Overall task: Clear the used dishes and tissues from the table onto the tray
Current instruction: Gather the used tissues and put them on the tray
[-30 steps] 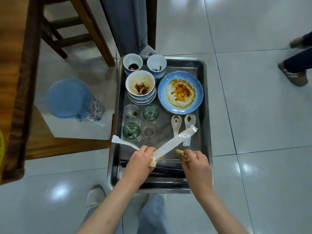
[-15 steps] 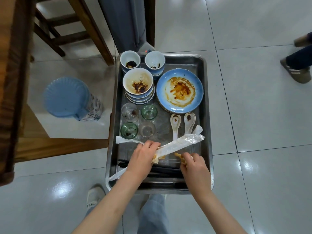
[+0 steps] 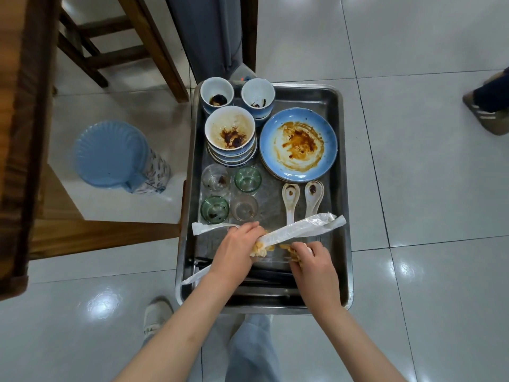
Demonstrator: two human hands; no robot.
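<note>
Two bare forearms reach in from the bottom of the view and meet over the near end of the metal tray [image 3: 340,161]. The left hand [image 3: 234,252] lies palm down with its fingers curled, gripping the near end of a long crumpled plastic wrapper [image 3: 303,230] along with a wad of stained, yellowish tissue [image 3: 260,249] that shows at its fingertips. From that grip the wrapper runs up and to the right, across the handles of two white ceramic spoons [image 3: 303,199]. A second strip of clear plastic [image 3: 209,227] sticks out to the left behind the same hand, and another length trails from under the wrist over the tray's near left rim.

The right hand [image 3: 314,260] is also knuckles up, its fingers bent inward and pinching a smaller scrap of stained tissue [image 3: 286,248] — the two hands sit close together, not quite touching. Under both wrists dark chopsticks [image 3: 270,274] lie across the tray floor.

Farther back on the tray stand four small glasses [image 3: 230,194], a stack of blue-rimmed bowls [image 3: 230,133] with dark sauce in the top one, a sauce-smeared blue plate [image 3: 298,144] and two small cups [image 3: 238,95] at the far edge. A wooden table [image 3: 24,106] edge fills the left side, a blue-lidded bin [image 3: 115,155] stands on the tiled floor, and another person's shoe [image 3: 487,114] shows at far right.
</note>
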